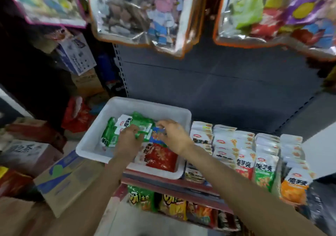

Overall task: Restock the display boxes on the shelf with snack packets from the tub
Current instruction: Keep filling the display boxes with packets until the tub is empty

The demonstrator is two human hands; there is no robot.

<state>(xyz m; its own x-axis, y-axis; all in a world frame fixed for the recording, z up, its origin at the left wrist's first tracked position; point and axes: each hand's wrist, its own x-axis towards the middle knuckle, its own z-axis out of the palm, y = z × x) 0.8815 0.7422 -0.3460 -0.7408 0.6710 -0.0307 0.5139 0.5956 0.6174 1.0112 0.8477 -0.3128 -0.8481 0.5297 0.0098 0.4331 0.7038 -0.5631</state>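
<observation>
Both hands inside white tub (94, 141), centre frame: left hand (127, 137) gripping green packets (111, 135), right hand (172, 135) pinching blue packet (158, 134). Likely risk: loose stack slipping before reaching display boxes (245, 154), lower right.

Both my arms reach forward and slightly to the left, bare from the elbow down. My left forearm (101, 186) rises steeply from the lower edge of the view, and my left hand (127, 137) is turned palm down with its fingers curled and pinching. My right forearm (236, 179) comes in from the lower right corner and goes diagonally toward the middle. My right hand (173, 135) is also palm down, its wrist a little bent, its fingers bent and closed at the tips. The two hands are near each other, their fingertips almost meeting.
</observation>
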